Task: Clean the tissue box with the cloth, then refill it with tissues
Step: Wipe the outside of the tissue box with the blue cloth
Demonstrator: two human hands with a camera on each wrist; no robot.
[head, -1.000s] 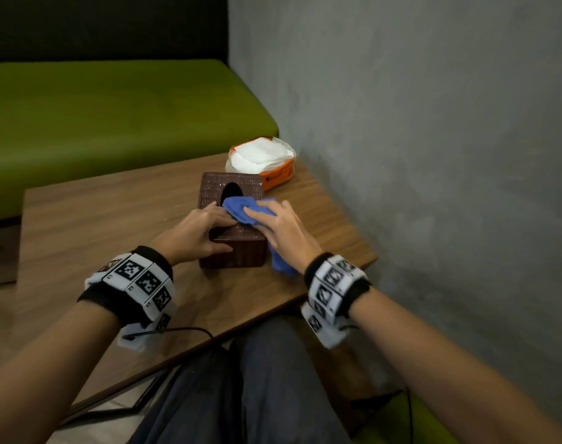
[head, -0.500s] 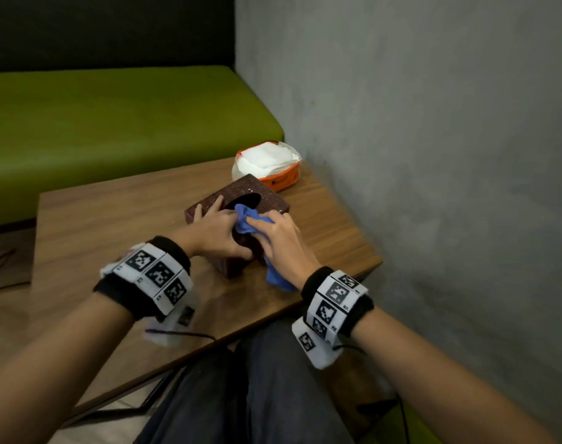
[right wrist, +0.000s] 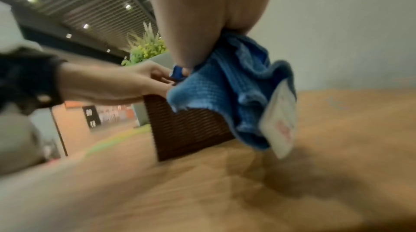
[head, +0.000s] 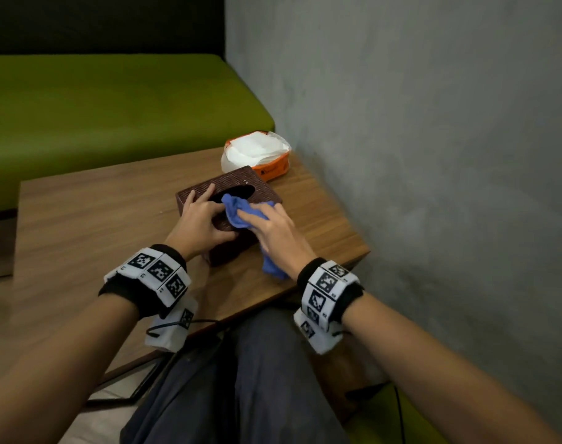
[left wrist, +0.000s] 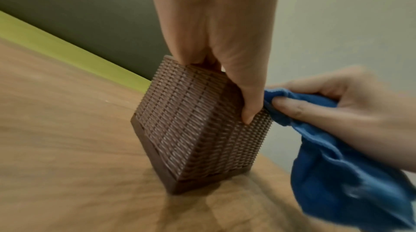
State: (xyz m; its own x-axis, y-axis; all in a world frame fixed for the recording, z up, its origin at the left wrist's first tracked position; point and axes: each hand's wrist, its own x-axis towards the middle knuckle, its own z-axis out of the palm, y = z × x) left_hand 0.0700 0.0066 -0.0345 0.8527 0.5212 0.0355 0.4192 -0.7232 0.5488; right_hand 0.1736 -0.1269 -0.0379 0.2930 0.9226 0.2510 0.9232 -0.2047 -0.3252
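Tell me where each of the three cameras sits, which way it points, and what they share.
Head: worn on the head, looks forward and down at the table; both forearms and lap show.
Left wrist: looks along the left hand gripping the tissue box.
Right wrist: low over the table, looks along the right hand holding the blue cloth.
Shared: all three show the box, the cloth and both hands.

We note black wristbands bearing white square-coded marker tiles, thin black cables, and dark grey trousers.
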